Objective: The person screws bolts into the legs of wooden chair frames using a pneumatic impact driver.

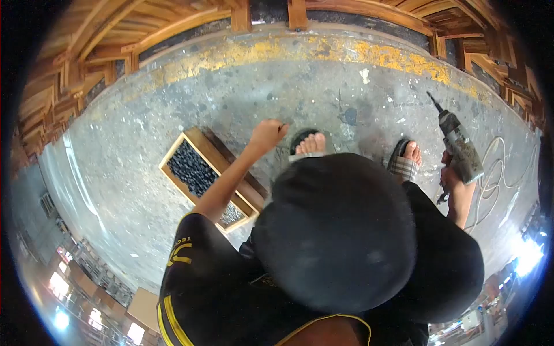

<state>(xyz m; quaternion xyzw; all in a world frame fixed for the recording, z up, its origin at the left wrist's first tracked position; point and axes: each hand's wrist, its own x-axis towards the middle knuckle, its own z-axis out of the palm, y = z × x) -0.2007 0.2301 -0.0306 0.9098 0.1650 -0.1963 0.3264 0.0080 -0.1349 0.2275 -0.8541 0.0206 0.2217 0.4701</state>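
My left hand point(269, 134) is closed, held over the floor beside the wooden box; what its fingers hold, if anything, is hidden. The wooden box point(210, 151) has one compartment full of dark screws point(192, 167) and a smaller one with silvery pieces point(231, 215). On the right, my right hand point(459, 187) is wrapped round the grip of a power drill point(460, 147). The drill is worn and grey, and its long bit points up and to the left, away from my body.
Wooden frames point(167, 37) stand in a curve along the far side, behind a worn yellow line point(375, 55) on the concrete floor. A pale cable point(490, 190) lies coiled right of the drill. My sandalled feet point(311, 143) are in the middle.
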